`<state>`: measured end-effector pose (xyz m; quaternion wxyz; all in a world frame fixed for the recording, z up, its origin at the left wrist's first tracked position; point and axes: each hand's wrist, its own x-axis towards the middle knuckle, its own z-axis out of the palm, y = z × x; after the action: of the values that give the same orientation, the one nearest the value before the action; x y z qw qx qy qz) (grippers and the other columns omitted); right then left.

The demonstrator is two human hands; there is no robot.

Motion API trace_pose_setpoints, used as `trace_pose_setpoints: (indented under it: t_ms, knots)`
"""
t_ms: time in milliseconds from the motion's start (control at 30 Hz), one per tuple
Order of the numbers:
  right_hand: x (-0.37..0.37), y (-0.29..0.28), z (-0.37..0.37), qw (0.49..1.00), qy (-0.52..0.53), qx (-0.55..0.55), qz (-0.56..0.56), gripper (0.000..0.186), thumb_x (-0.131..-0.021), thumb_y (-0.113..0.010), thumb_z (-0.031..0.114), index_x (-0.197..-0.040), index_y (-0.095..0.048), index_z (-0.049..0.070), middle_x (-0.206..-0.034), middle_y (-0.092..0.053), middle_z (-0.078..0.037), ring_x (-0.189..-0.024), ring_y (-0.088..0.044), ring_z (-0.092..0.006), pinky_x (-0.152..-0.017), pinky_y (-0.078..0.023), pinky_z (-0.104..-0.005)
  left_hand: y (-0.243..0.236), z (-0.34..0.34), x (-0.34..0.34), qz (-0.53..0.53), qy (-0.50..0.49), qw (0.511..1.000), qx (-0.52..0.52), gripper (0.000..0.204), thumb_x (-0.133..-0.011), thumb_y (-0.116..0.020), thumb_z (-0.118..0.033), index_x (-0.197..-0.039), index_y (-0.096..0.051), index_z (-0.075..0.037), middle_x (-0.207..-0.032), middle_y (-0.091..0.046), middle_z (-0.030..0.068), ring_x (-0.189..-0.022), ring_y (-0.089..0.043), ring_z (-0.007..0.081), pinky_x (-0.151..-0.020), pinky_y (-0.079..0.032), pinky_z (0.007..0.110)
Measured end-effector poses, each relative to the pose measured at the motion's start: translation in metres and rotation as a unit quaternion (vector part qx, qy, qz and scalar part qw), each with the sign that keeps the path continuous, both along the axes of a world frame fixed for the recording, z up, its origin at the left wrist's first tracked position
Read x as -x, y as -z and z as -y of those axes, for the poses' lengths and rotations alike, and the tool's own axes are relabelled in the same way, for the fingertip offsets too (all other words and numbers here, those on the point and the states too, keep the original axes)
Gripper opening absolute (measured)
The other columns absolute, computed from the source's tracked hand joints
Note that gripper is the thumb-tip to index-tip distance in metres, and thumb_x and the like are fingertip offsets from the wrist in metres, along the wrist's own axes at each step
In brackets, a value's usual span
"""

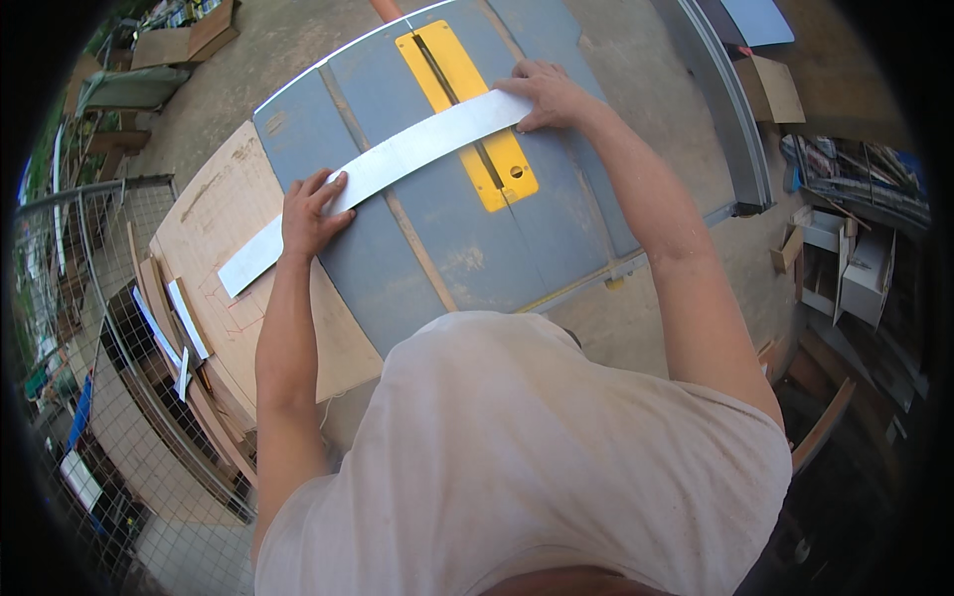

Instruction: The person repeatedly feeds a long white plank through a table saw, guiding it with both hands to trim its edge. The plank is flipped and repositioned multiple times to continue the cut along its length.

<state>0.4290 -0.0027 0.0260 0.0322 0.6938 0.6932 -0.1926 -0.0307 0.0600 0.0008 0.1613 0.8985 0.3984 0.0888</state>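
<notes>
You seem to be positioning or steadying a white strip (417, 151) on the table saw, and it lies slantwise across the yellow throat plate (509, 154). Left of that plate, your left hand (316, 211) is closed on the strip, fingers over its top face and thumb by its near edge; the strip's free end reaches out past it. Just right of the plate's upper half, your right hand (547, 97) grips the other end, thumb on the near side and fingers at the far side. The next move would seem to call for an even hold, the strip flat, and your fingers clear of the dark slot (437, 68); you can't tell from here whether a blade stands in it.

Well left of the plate is a wire-mesh railing (91, 263), then loose wooden offcuts (164, 298), then a plywood panel (234, 199) with red marks, beside the table. Around the plate spreads the scuffed grey saw table (477, 268), grooved on either side of it. Farther right stand a long grey metal rail (730, 119), a cardboard box (773, 89) and some white shelving (865, 273) over concrete floor.
</notes>
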Motion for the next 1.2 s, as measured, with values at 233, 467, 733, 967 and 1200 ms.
trace_pose_setpoints:
  t_ms: [233,467,733,967,1200]
  knots:
    - [-0.003,-0.001,-0.013,1.0,-0.014,-0.007,-0.003,0.078,-0.074,-0.084,0.027,-0.148,-0.059,0.035,-0.15,-0.051,-0.007,-0.143,-0.039,-0.0338,-0.125,-0.035,-0.0471,0.0,-0.009,0.001,0.0,-0.002,1.0,0.001,0.072,-0.067,-0.09,-0.021,-0.136,-0.073,-0.024,-0.142,-0.064,0.0059,-0.117,-0.059,0.0301,-0.108,-0.05,0.041]
    - [-0.002,0.002,-0.018,1.0,0.001,-0.005,0.008,0.079,-0.075,-0.084,0.029,-0.149,-0.058,0.036,-0.151,-0.049,-0.008,-0.144,-0.039,-0.0339,-0.125,-0.033,-0.0475,0.001,-0.016,0.001,-0.022,-0.02,0.999,0.017,0.07,-0.07,-0.092,-0.026,-0.137,-0.072,-0.03,-0.145,-0.063,0.0017,-0.12,-0.058,0.0263,-0.112,-0.049,0.038]
    - [0.001,-0.005,-0.033,1.0,-0.001,0.004,0.022,0.08,-0.077,-0.088,0.027,-0.15,-0.057,0.034,-0.154,-0.046,-0.01,-0.145,-0.038,-0.0338,-0.126,-0.032,-0.0482,0.0,-0.029,-0.002,-0.019,-0.024,0.999,0.017,0.072,-0.069,-0.092,-0.024,-0.137,-0.071,-0.03,-0.145,-0.063,0.003,-0.12,-0.059,0.0276,-0.111,-0.049,0.039]
    - [-0.005,0.003,-0.046,0.999,-0.016,-0.012,0.033,0.08,-0.077,-0.085,0.032,-0.151,-0.056,0.036,-0.152,-0.049,-0.01,-0.146,-0.039,-0.0325,-0.126,-0.031,-0.0458,0.001,-0.042,-0.002,-0.02,-0.022,0.999,0.017,0.071,-0.07,-0.092,-0.027,-0.137,-0.071,-0.031,-0.146,-0.062,0.0017,-0.12,-0.058,0.0268,-0.112,-0.048,0.038]
    - [-0.011,0.01,-0.072,0.998,-0.032,-0.017,0.043,0.08,-0.078,-0.086,0.033,-0.152,-0.056,0.035,-0.153,-0.049,-0.01,-0.146,-0.04,-0.0324,-0.124,-0.031,-0.0463,0.0,-0.063,-0.004,-0.029,-0.015,0.999,-0.009,0.071,-0.072,-0.091,-0.03,-0.139,-0.07,-0.031,-0.147,-0.061,0.0021,-0.121,-0.058,0.0282,-0.112,-0.047,0.039]
